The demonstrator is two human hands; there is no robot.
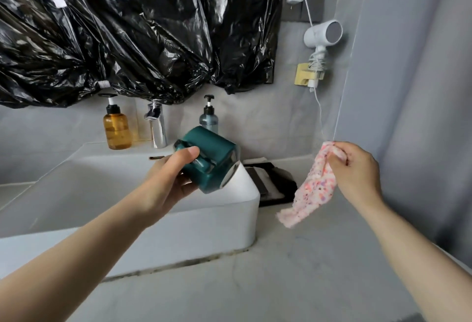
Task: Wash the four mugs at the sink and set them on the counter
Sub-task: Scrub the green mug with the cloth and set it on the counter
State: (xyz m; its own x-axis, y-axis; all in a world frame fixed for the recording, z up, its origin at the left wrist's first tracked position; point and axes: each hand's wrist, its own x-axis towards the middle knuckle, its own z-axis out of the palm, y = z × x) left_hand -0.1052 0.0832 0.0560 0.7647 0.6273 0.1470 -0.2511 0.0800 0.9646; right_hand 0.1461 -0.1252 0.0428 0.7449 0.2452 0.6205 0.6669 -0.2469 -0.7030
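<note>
- A person's left hand point(168, 181) grips a dark teal mug point(213, 158) by its handle side, thumb laid along the top. The mug is tipped on its side with its mouth facing right, held in the air above the right rim of the white sink point(229, 215).
- The right hand point(357, 171) pinches the top corner of a pink speckled cloth point(314, 194). The cloth hangs down over the grey marbled surface point(306, 270) to the right of the sink.
- At the back of the sink stands a chrome faucet point(156, 125), flanked by an amber pump bottle point(117, 128) on the left and a blue-grey pump bottle point(209, 117) just behind the mug.
- A dark folded item point(274, 183) lies on the surface beside the sink's right wall; what it is cannot be told.
- Crumpled black plastic sheeting point(127, 27) covers the wall above, and a white hair dryer point(323, 34) hangs in a wall holder to its right.
</note>
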